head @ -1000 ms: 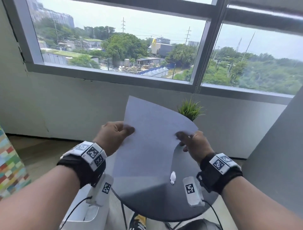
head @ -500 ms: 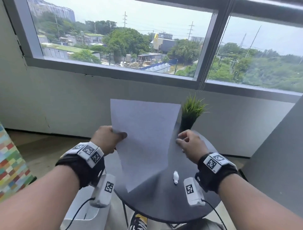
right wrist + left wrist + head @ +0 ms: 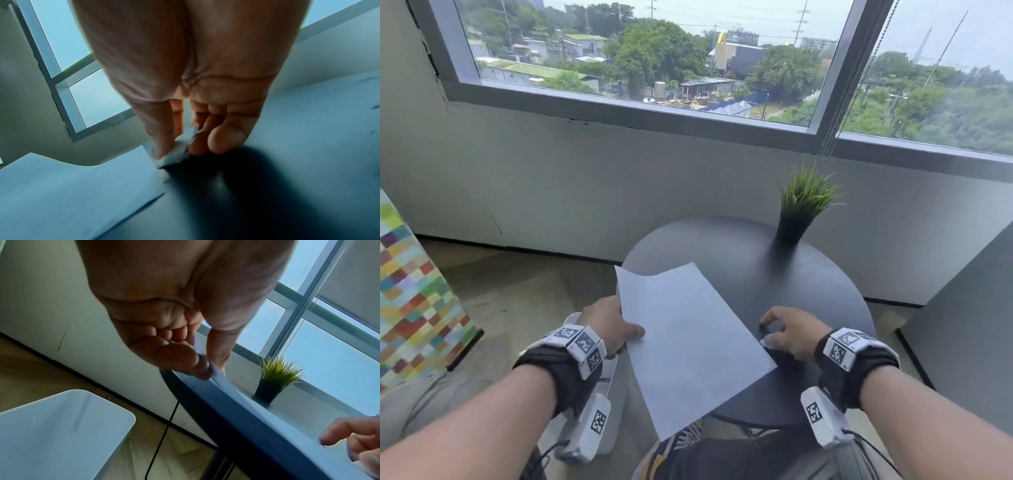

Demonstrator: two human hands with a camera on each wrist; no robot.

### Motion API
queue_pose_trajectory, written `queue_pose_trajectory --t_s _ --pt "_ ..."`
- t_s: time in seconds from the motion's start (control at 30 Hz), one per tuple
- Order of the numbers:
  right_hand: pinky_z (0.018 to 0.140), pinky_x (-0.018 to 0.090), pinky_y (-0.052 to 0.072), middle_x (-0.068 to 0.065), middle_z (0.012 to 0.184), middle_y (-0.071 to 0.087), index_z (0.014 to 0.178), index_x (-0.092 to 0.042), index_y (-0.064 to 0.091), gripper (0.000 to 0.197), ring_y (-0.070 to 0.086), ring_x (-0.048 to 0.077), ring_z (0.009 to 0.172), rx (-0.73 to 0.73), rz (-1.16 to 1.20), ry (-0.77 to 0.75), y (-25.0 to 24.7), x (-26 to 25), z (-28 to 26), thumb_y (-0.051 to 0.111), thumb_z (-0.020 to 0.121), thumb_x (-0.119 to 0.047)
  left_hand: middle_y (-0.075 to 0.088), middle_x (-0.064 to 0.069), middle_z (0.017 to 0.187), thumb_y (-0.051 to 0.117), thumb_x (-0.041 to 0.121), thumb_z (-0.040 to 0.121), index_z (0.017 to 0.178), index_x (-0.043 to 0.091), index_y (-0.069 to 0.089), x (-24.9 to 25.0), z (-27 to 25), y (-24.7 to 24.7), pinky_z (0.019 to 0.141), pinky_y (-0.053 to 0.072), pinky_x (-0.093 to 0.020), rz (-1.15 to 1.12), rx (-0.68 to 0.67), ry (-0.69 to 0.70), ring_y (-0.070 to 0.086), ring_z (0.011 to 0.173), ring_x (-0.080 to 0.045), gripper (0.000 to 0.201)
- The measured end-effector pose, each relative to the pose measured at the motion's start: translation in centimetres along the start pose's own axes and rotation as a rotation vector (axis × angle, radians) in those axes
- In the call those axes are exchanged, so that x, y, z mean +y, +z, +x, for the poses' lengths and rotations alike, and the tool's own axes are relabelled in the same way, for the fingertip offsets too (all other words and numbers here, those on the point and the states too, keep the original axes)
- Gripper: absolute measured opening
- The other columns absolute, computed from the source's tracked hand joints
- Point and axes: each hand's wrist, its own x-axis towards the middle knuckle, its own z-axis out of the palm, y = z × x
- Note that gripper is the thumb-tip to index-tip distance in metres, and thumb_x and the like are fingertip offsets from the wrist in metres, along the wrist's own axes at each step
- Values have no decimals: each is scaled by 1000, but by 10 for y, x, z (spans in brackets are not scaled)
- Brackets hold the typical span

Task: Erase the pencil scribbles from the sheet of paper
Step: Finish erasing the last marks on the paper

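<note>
A white sheet of paper (image 3: 688,346) lies slanted on the round dark table (image 3: 791,284), its near corner hanging over the front edge. I make out no pencil marks on it. My left hand (image 3: 631,334) pinches the sheet's left edge, thumb on top; in the left wrist view the left hand (image 3: 211,369) holds that paper (image 3: 228,386) edge between thumb and fingers. My right hand (image 3: 768,337) sits at the sheet's right edge, curled round a small white eraser (image 3: 766,342). The right wrist view shows thumb and fingers pinching the eraser (image 3: 180,146) just above the table beside the paper (image 3: 72,186).
A small potted plant (image 3: 801,209) stands at the table's far side. A white bin (image 3: 57,434) is on the floor left of the table. A wall with a window runs behind, and a grey panel (image 3: 962,342) stands to the right.
The sheet, held up in the air by both hands before, now lies on the table. My right hand let go of it and took the eraser that lay on the table.
</note>
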Motion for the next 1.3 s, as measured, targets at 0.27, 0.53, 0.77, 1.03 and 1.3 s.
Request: queue_pose_trajectory --t_s 0.27,0.53,0.77,1.03,1.3 --pt "52 31 51 4 74 67 98 -16 63 15 57 16 52 -7 127 28 -20 25 -9 71 86 -21 38 -7 132 74 58 75 146 33 29 11 -1 -11 102 42 -46 259 287 155 41 125 -31 87" --pt "51 24 44 0 68 57 92 -21 66 4 49 13 55 -3 121 -126 -38 -13 -4 62 91 -22 5 -3 166 61 78 74 156 30 19 39 19 29 119 21 -49 821 -183 330 6 152 -22 104" --pt "55 20 41 -10 70 58 96 -23 63 14 53 6 57 -63 65 -255 -2 -62 19 66 89 -35 26 8 153 53 89 65 144 43 31 37 0 53 106 36 -46 936 -191 612 28 138 -22 94" --pt "77 27 44 4 110 62 110 -26 58 17 57 23 93 6 -87 -176 22 -80 45 51 94 -28 24 4 150 59 92 56 148 34 27 39 9 49 102 38 -44 976 -212 661 29 133 -24 113" --pt "85 27 44 -2 113 62 112 -26 63 21 57 20 105 -80 -186 -349 29 -81 29 53 93 -29 17 6 157 57 96 51 155 30 14 43 18 50 102 38 -45 1034 -251 667 23 138 -25 130"
